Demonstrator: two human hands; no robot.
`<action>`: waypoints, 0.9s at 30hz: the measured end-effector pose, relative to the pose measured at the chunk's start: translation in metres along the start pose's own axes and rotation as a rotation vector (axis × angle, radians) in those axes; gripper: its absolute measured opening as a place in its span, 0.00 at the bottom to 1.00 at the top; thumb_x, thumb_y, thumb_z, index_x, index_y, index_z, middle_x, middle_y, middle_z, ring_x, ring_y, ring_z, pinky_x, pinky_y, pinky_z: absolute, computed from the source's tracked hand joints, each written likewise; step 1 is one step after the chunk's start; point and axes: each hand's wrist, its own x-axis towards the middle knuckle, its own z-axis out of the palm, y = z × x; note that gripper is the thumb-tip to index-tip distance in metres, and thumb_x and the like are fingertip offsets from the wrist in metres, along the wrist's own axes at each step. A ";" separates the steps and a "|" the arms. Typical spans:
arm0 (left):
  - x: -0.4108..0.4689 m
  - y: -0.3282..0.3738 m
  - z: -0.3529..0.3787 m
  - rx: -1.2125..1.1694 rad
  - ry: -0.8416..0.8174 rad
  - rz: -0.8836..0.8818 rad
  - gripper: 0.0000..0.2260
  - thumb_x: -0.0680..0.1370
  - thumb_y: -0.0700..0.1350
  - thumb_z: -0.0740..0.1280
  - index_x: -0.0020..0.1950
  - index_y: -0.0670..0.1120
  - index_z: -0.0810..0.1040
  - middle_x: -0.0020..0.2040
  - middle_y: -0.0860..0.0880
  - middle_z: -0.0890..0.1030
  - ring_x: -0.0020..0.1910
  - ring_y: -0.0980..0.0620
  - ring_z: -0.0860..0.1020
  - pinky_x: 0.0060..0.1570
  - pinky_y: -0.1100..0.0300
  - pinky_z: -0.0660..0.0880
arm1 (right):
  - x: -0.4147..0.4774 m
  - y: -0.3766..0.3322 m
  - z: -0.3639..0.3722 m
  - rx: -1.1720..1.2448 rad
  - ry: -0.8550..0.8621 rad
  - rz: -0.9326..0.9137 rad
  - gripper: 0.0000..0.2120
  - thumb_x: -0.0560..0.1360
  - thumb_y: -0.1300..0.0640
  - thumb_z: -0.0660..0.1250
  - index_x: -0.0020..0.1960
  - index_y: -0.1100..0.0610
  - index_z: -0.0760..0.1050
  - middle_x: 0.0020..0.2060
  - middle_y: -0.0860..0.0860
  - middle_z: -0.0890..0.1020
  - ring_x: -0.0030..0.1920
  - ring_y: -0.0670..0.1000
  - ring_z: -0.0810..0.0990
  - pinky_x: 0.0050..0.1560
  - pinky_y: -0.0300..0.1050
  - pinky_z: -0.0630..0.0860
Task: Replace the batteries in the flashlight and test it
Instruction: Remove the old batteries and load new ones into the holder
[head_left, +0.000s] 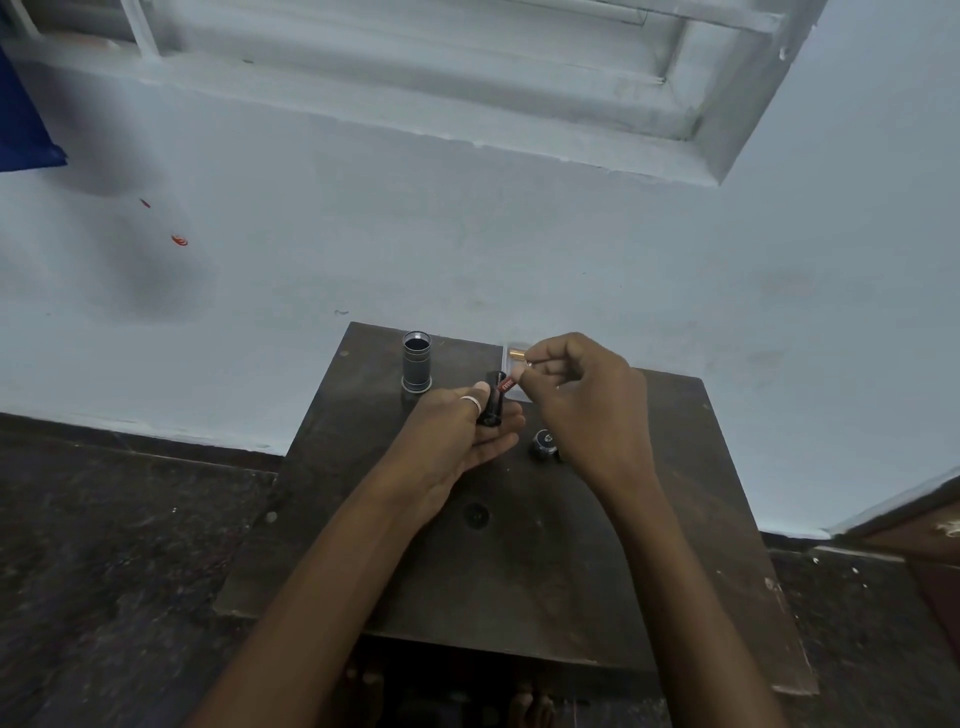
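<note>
My left hand lies palm up over the small dark table and holds a black battery holder upright between thumb and fingers. My right hand pinches a red battery by its end, its other end touching the holder's top. The flashlight body, a dark metal tube, stands upright with its open end up at the table's far left. Its black tail cap lies on the table below my right hand. A white pack with a gold-tipped battery shows behind my right fingers.
The dark wooden table stands against a pale blue wall, with dark floor to the left and right. A round hole sits in the tabletop between my forearms. A blue cloth hangs at the upper left.
</note>
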 end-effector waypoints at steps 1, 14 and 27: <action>0.001 0.000 0.000 0.002 0.000 -0.003 0.14 0.85 0.43 0.57 0.53 0.38 0.80 0.46 0.44 0.85 0.42 0.53 0.86 0.39 0.61 0.82 | -0.001 0.001 0.002 -0.004 0.013 -0.008 0.05 0.73 0.59 0.76 0.46 0.53 0.82 0.37 0.40 0.83 0.40 0.39 0.82 0.40 0.25 0.72; 0.004 0.000 -0.003 -0.009 -0.014 0.017 0.15 0.85 0.42 0.57 0.47 0.41 0.81 0.45 0.44 0.85 0.42 0.51 0.85 0.41 0.58 0.82 | -0.013 0.009 0.016 -0.154 -0.016 -0.218 0.04 0.70 0.60 0.76 0.43 0.53 0.83 0.40 0.44 0.85 0.42 0.47 0.81 0.41 0.38 0.74; 0.003 0.002 -0.006 -0.020 -0.086 -0.009 0.14 0.84 0.45 0.58 0.51 0.41 0.82 0.42 0.46 0.86 0.44 0.52 0.86 0.41 0.59 0.81 | -0.005 0.022 0.009 -0.089 -0.310 -0.090 0.27 0.74 0.55 0.76 0.71 0.55 0.73 0.65 0.48 0.80 0.65 0.45 0.77 0.61 0.37 0.73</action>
